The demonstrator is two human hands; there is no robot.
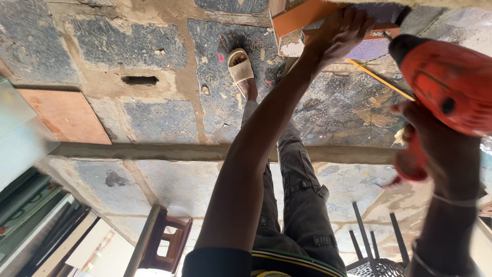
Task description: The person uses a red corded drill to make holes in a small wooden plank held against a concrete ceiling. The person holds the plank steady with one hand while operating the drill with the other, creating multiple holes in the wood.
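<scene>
While the left hand presses flat, fingers spread, on an orange board, the right hand is wrapped tight round the grip of a red drill. Drill sits just right of the left hand, nose pointing toward the board's edge, close to it; can't tell if the tip touches, it's hidden behind the board's corner. Hands are well apart, left arm stretched out long, right arm bent w/ a thin band at the wrist.

Under the left hand, beside the board, a pale block and a purple-grey sheet. A thin yellow strip runs diagonally btwn the two hands.

Below the left arm: grey trousers, one foot in a beige sandal on the rough patched concrete floor. Far left of the left arm lies a brown tile, w/ stacked panels nearer the body, plus a brown plastic stool and a metal pipe. Near the right forearm, dark metal chair legs.
</scene>
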